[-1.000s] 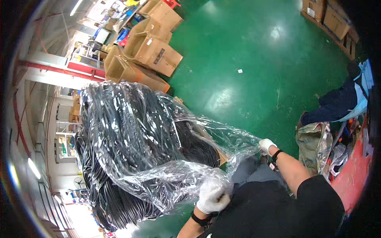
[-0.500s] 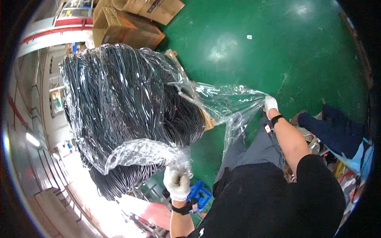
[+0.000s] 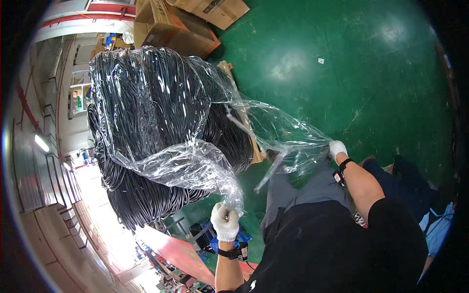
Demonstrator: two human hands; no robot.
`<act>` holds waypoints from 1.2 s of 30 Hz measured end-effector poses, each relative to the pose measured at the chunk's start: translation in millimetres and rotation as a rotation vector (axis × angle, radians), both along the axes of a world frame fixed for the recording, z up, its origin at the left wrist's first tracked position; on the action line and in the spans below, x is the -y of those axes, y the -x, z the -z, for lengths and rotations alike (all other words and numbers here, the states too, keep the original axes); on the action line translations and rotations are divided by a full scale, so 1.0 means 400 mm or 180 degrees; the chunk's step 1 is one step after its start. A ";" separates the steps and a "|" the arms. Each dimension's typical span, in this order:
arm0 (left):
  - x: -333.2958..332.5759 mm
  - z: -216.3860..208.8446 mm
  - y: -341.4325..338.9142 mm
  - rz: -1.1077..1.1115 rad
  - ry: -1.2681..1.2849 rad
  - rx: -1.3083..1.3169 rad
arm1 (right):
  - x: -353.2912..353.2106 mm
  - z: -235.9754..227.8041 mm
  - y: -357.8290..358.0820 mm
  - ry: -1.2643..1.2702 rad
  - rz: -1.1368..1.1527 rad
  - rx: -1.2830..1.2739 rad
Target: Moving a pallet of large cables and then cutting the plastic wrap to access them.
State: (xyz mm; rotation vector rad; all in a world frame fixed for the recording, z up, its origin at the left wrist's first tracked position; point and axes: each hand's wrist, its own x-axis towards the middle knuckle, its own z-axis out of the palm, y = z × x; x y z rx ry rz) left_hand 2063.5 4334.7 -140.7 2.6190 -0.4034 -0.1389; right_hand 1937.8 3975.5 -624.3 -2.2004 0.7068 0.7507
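A tall stack of black cable coils (image 3: pixel 134 105) stands on a wooden pallet (image 3: pixel 257 152), partly draped in clear plastic film (image 3: pixel 195 163). My left hand (image 3: pixel 225 222), in a white knitted glove, is closed on a gathered end of the film beside the near side of the stack. Farther right, my right hand (image 3: pixel 337 149), gloved too, grips another edge and holds that part stretched taut from the pallet side over my legs. Bare coils show along the lower part of the stack. Both hands' fingertips are partly hidden.
Open cardboard boxes (image 3: pixel 178 29) stand beyond the stack on the green floor (image 3: pixel 351 93). A small white scrap (image 3: pixel 321 61) lies on the floor. Dark and light blue cloth (image 3: pixel 439 229) is at my right. A blue plastic item (image 3: pixel 239 240) sits below my left hand.
My right hand has moved lower, drawing its film edge nearer my legs. The film at my left hand now hangs longer and farther from the coils. The whole view has shifted slightly.
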 end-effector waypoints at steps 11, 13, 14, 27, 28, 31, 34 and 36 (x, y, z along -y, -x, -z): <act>0.154 0.186 -0.216 -0.0123 0.0949 -0.0684 | 0.382 -0.480 -0.396 -0.2092 0.2617 0.1867; 0.344 0.232 -0.306 -0.0281 0.1625 -0.1647 | 0.402 -0.550 -0.445 -0.2522 0.2090 0.1994; 0.417 0.262 -0.353 -0.0182 0.1799 -0.2143 | 0.396 -0.597 -0.479 -0.2655 0.1831 0.1945; 0.944 0.212 -0.674 0.3322 0.1185 -0.2793 | 0.473 -0.853 -0.792 -0.4484 0.1514 0.0488; 0.934 0.207 -0.694 0.3210 0.1226 -0.2936 | 0.462 -0.902 -0.833 -0.4432 0.1560 0.0303; 0.921 0.280 -0.741 0.2859 0.1318 -0.2825 | 0.479 -0.915 -0.984 -0.4066 0.0352 -0.0055; 0.939 0.243 -0.804 0.2264 0.1365 -0.2899 | 0.500 -0.881 -1.117 -0.3653 -0.0295 -0.0378; 0.956 0.214 -0.843 0.2091 0.1135 -0.2705 | 0.532 -0.767 -1.189 -0.2359 -0.2524 0.1034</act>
